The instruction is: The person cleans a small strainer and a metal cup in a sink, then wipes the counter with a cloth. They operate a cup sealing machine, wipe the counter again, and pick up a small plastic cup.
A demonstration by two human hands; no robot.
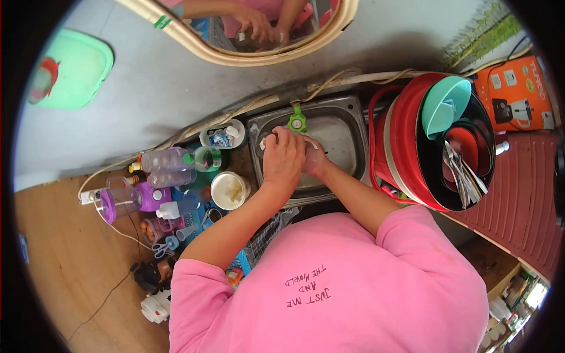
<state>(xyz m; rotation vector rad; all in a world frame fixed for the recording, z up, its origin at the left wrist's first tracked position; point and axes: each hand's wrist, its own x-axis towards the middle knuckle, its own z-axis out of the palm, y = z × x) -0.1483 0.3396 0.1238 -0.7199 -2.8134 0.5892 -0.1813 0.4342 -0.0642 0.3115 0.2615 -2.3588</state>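
Note:
Over the left side of the metal sink [344, 117], my two hands are close together. My left hand [283, 156] has its fingers curled over a dark, rounded thing [264, 142] with a pale patch, mostly hidden beneath them; I cannot tell what it is. Against it, my right hand [318, 157] grips a clear cup-like container [309, 161], partly covered by the left hand. A green tap [297, 120] stands just beyond my fingers at the sink's back edge. Both hands also appear in the mirror [259, 56] above.
Right of the sink, a red tub [395, 141] supports a black basin [425, 170] with cutlery [462, 176] and a turquoise bowl [444, 106]. Left are a white tub [229, 191], a small white basin [226, 135], plastic bottles [168, 160] and a purple blender [154, 197].

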